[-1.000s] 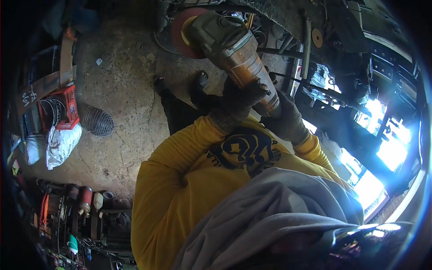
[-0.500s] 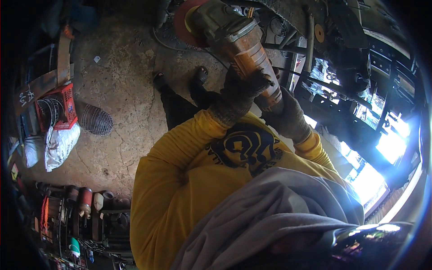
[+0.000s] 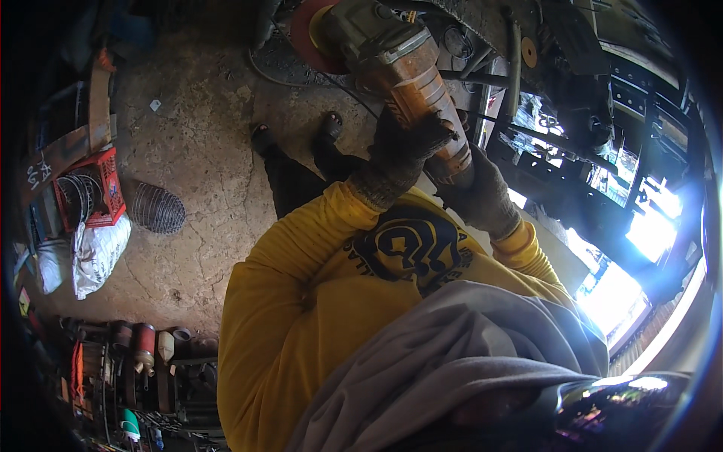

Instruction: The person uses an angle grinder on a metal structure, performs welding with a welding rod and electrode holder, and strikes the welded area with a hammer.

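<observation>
An angle grinder (image 3: 422, 90), with a worn orange body and a grey metal head, is held up in front of my chest. Its red and yellow disc (image 3: 312, 34) points to the upper left and is partly cut off by the picture's top edge. My gloved left hand (image 3: 399, 158) wraps around the middle of the body. Behind it, my gloved right hand (image 3: 486, 196) is closed around the rear end. Some fingers of both hands are hidden by the tool.
To the left stand a red crate (image 3: 102, 188), a white sack (image 3: 99, 252) and a wire basket (image 3: 158, 209) on the concrete floor (image 3: 203, 151). Cluttered shelving with bottles (image 3: 144, 343) lies lower left. Dark metal framework (image 3: 580, 169) lines the right side. A cable (image 3: 271, 75) runs across the floor.
The floor and the things at left have shifted slightly left and downward in the picture. Both hands keep their grip on the grinder, which stays almost in place.
</observation>
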### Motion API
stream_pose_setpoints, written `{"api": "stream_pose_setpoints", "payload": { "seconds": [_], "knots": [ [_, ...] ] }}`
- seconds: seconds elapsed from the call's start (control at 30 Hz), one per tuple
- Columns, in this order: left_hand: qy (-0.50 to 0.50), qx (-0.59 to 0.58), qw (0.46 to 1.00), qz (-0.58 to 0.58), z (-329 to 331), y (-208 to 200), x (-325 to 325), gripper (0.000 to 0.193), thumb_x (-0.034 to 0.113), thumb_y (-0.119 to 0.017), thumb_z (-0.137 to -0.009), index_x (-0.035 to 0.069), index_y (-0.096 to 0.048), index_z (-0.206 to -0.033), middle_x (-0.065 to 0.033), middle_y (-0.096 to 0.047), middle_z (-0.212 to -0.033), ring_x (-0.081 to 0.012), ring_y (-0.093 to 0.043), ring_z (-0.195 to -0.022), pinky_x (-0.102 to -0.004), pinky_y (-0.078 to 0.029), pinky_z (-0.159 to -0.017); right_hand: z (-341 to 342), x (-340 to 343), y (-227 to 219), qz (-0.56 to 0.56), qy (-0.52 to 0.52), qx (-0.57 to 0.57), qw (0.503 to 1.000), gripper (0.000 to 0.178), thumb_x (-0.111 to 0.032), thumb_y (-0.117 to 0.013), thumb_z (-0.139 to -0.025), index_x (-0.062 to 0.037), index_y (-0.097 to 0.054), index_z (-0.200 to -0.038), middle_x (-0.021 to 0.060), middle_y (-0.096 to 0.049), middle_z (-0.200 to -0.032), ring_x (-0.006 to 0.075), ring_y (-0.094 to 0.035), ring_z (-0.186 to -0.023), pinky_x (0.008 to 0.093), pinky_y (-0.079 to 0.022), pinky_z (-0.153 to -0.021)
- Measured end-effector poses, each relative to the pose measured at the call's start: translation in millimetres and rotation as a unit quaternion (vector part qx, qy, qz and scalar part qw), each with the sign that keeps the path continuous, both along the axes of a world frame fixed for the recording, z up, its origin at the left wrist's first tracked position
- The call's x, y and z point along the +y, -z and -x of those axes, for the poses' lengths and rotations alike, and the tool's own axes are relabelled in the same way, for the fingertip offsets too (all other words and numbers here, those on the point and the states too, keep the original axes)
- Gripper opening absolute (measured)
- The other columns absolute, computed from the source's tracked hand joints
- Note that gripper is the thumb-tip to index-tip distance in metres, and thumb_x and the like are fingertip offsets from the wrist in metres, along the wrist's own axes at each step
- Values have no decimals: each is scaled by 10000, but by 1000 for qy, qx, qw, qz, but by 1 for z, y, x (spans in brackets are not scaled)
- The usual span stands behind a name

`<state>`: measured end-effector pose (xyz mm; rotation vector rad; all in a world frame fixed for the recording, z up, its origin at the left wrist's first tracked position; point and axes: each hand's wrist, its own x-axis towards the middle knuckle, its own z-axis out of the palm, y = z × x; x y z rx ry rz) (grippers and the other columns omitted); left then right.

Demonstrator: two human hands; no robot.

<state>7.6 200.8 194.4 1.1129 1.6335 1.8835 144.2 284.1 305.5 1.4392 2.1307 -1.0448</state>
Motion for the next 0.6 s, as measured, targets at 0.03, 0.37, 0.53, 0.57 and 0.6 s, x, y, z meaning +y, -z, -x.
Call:
{"api": "stream_pose_setpoints", "payload": {
  "seconds": [0.03, 0.37, 0.53, 0.57, 0.6],
  "knots": [
    [3, -6, 1000, 10, 0, 0, -1, 268, 105, -768, -897, 26, -651, -1124, -87, -629, -1105, -169, -667, -1010, -324, -589, -874, 0, 0, 0, -1, -1, -5, 1000, 752, -177, -825, -731, -47, -501, -1398, 203, -695, -1185, 367, -676, -1133, 439, -551, -949],
    [-86, 162, 981, -62, 3, 14, 1, 192, 85, -704, -908, 91, -737, -1097, -85, -680, -1125, -229, -687, -1012, -387, -573, -882, 8, -4, -5, -1, 0, -23, 1000, 753, -177, -826, -728, -61, -504, -1398, 202, -700, -1183, 372, -677, -1126, 446, -555, -941],
    [-47, 108, 993, -17, 5, 4, -6, 226, 65, -673, -912, 108, -741, -1124, -107, -704, -1149, -245, -692, -1034, -398, -571, -891, 9, -4, -6, 6, 2, 0, 1000, 746, -170, -824, -727, -58, -510, -1393, 208, -700, -1180, 379, -676, -1126, 446, -557, -935],
    [-58, 153, 986, -25, 7, 5, -6, 221, 68, -673, -913, 108, -742, -1119, -113, -706, -1145, -244, -692, -1034, -398, -571, -892, 9, -6, -4, -1, 4, -9, 1000, 742, -169, -824, -727, -57, -513, -1390, 209, -701, -1179, 379, -677, -1124, 446, -557, -933],
    [-58, 154, 986, -38, 6, 8, -5, 226, 67, -674, -910, 113, -742, -1120, -117, -707, -1142, -245, -693, -1033, -401, -570, -893, 10, -7, -4, -5, 5, -14, 1000, 739, -169, -824, -726, -57, -515, -1388, 210, -701, -1178, 380, -678, -1122, 446, -557, -930]
  ]
}}
